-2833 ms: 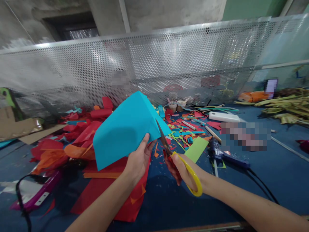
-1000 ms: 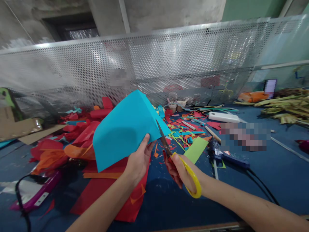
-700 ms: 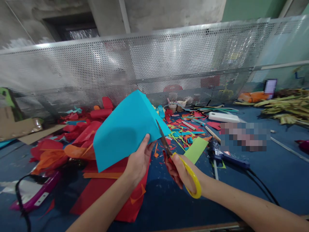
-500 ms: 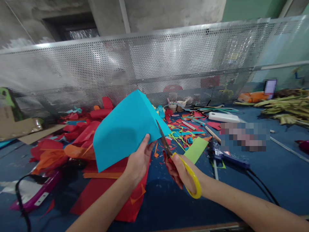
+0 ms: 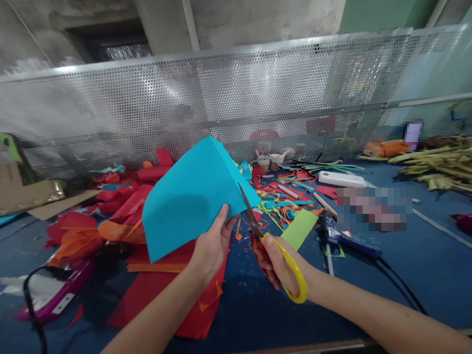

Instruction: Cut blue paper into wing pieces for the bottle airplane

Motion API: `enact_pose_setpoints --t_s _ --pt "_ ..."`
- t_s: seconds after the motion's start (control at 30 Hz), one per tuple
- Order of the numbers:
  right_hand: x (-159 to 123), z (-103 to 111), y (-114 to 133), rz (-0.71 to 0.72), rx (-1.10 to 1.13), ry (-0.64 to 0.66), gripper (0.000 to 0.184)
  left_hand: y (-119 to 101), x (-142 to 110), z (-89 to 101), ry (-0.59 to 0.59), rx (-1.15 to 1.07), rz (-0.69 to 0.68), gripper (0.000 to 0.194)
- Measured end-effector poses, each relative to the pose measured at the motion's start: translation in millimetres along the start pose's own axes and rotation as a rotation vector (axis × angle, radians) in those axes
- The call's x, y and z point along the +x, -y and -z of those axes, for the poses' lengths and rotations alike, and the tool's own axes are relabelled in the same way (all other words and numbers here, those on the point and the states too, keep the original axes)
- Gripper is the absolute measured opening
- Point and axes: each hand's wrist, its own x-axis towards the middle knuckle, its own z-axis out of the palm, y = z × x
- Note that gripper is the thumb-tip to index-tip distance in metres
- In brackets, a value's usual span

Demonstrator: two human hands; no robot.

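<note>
My left hand (image 5: 214, 246) pinches the lower right edge of a blue sheet of paper (image 5: 184, 201), thumb on the near face. The sheet is raised above the table and folded or bent along its right side. My right hand (image 5: 276, 265) grips a pair of scissors (image 5: 298, 280) by the yellow handles. Their blades point up and to the left, lying at the paper's right part, close to my left fingers. Whether the blades are fully closed is hard to make out. Red paper sheets (image 5: 147, 300) lie on the table under my left forearm.
Crumpled red and orange paper (image 5: 77, 241) heaps up at the left, near a purple device (image 5: 70, 290) with a black cable. Coloured scraps (image 5: 273, 196) and a green paper strip (image 5: 300, 230) lie ahead. A blue glue gun (image 5: 334, 233) rests at the right. A perforated metal panel (image 5: 236, 93) stands behind.
</note>
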Motion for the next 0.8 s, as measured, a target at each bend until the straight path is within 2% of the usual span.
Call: enact_pose_setpoints --t_s 0.3,0.5,0.6,0.7,0.8 --pt "-1.3 0.5 4.6 0.001 0.009 0.016 0.066 -0.7 0.3 -0.2 -0.031 -0.005 0.004 0.030" --pt "1.7 1.7 3.3 0.026 0.100 0.129 0.066 3.0 4.6 5.2 0.017 0.040 -0.011 0.023" --pt "3.3 2.1 2.2 0.090 0.111 0.169 0.064 5.2 5.5 6.3 0.020 0.062 -0.015 0.023" --pt "4.7 3.2 3.4 0.139 0.055 0.157 0.063 6.1 4.6 6.4 0.030 0.070 -0.008 0.024" --pt "5.3 3.4 6.1 0.100 0.038 0.124 0.066 6.9 3.6 7.4 0.047 0.059 0.000 0.026"
